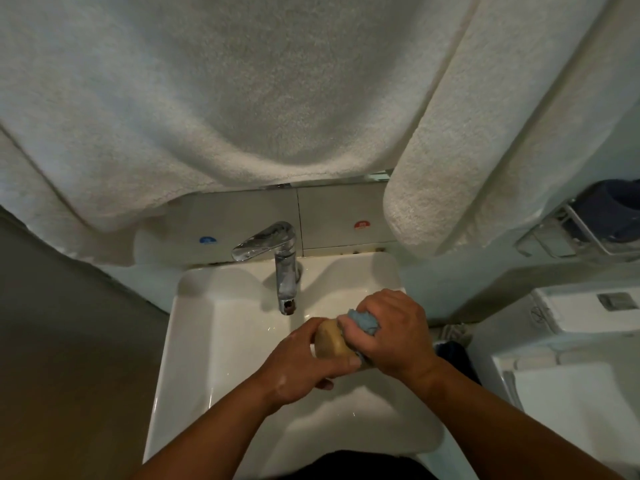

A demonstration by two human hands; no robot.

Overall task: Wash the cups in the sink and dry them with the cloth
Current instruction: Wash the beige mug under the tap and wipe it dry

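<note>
Cup [331, 341] — between both hands

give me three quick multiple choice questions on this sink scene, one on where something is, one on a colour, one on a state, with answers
1. Where is the cup held?
A. Over the sink basin, below and right of the tap spout
B. On the wire rack at the right
C. On top of the hanging towel

2. What colour is the cloth bunched in the right hand?
A. Red
B. Blue
C. Black

3. Is water visibly running from the tap?
A. Yes, a heavy stream
B. No stream can be seen
C. The tap is hidden

Answers:
1. A, the left hand grips the tan cup above the white sink, just past the spout.
2. B, the fabric pressed against the cup's end is light blue.
3. B, the chrome spout is in plain view with nothing visible falling from it.
</note>
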